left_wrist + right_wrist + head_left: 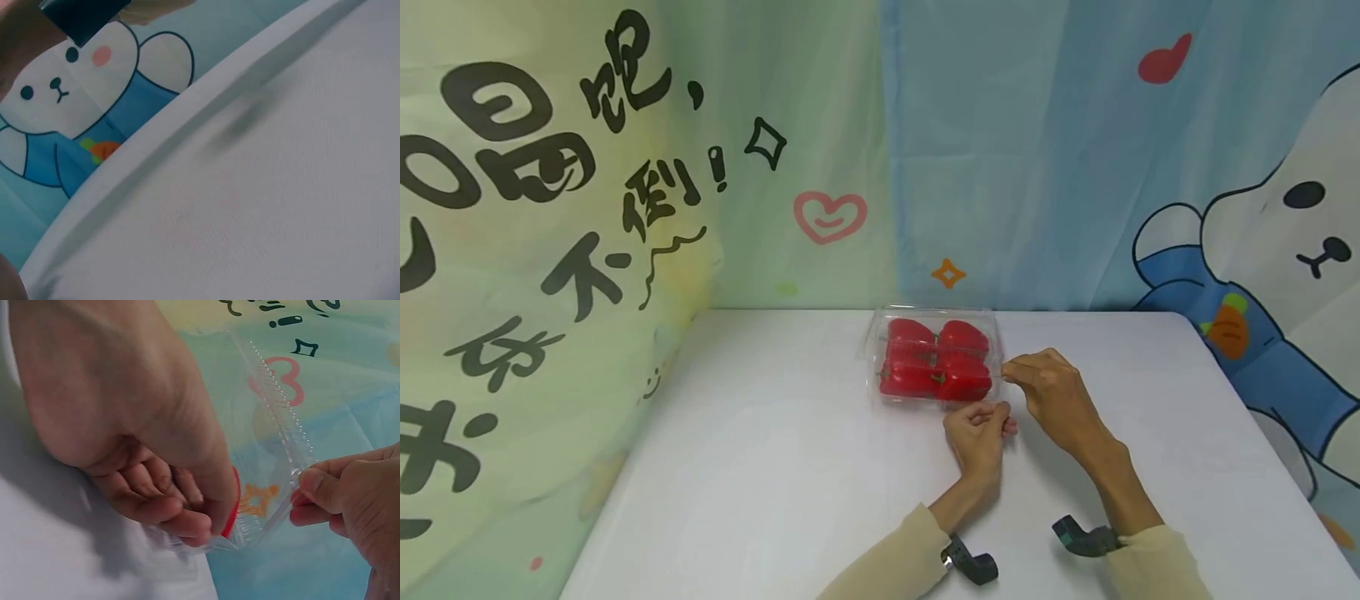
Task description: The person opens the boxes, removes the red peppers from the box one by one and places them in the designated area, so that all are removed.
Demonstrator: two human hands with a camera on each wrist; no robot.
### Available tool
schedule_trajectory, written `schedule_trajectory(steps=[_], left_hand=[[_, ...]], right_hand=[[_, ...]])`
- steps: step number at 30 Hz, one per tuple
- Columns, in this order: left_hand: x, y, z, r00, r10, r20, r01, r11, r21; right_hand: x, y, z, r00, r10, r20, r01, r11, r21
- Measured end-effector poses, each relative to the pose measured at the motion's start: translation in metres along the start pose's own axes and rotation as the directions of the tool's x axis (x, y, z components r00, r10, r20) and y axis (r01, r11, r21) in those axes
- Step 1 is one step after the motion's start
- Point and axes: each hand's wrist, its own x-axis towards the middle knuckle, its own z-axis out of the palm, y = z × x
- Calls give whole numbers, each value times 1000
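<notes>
A clear plastic container (877, 379) holds several red bell peppers (964, 377) at the table's far side, its lid raised in the right wrist view. At the container's near right corner is my left hand (977, 437), fingers curled and thumb against the plastic rim; the right wrist view shows this hand (150, 444) large at the left. My right hand (1056, 400) is at the container's right side. Its thumb and fingertips pinch the edge of the clear lid (275, 409), as the right wrist view shows of that hand (369, 506). A sliver of red pepper (232, 506) shows behind the left thumb.
The white table (760, 467) ends at a printed curtain (805, 100) behind and at the sides. Dark wrist-mounted devices sit on both wrists, one near the left cuff (973, 562), one near the right (1086, 537). The left wrist view shows mostly tabletop (269, 200).
</notes>
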Motion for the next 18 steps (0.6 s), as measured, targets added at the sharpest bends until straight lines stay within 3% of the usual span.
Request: schedule_trajectory(steps=[10, 18], left_hand=[[-2, 8, -9, 999, -45, -7, 46, 998, 35], [-7, 14, -9, 994, -106, 25, 105, 993, 46]], right_hand=[[17, 10, -3, 991, 118, -70, -112, 991, 79], [39, 18, -10, 976, 158, -149, -141, 983, 117]])
